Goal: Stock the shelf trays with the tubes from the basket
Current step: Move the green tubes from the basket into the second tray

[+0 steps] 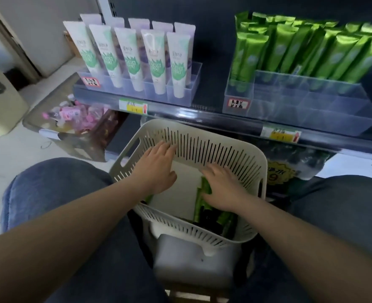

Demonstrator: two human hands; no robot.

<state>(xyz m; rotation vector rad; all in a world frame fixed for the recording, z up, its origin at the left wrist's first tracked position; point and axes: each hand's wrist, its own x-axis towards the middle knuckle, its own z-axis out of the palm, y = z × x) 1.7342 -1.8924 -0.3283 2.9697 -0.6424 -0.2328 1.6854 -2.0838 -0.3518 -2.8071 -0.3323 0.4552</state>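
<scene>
Both hands are reaching into the slotted white plastic basket (202,147). The left hand (156,169) is lying flat, fingers spread, holding nothing. The right hand (222,189) is pressing loosely opened fingers onto glossy green tubes (202,202) on the basket's floor.

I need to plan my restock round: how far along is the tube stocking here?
The left tray looks full of white tubes. The right tray holds many green tubes, but its front compartments are empty. Both hands are in the basket: the right hand rests on the green tubes left there, the left hand lies flat. A few remain to shelve.
</scene>
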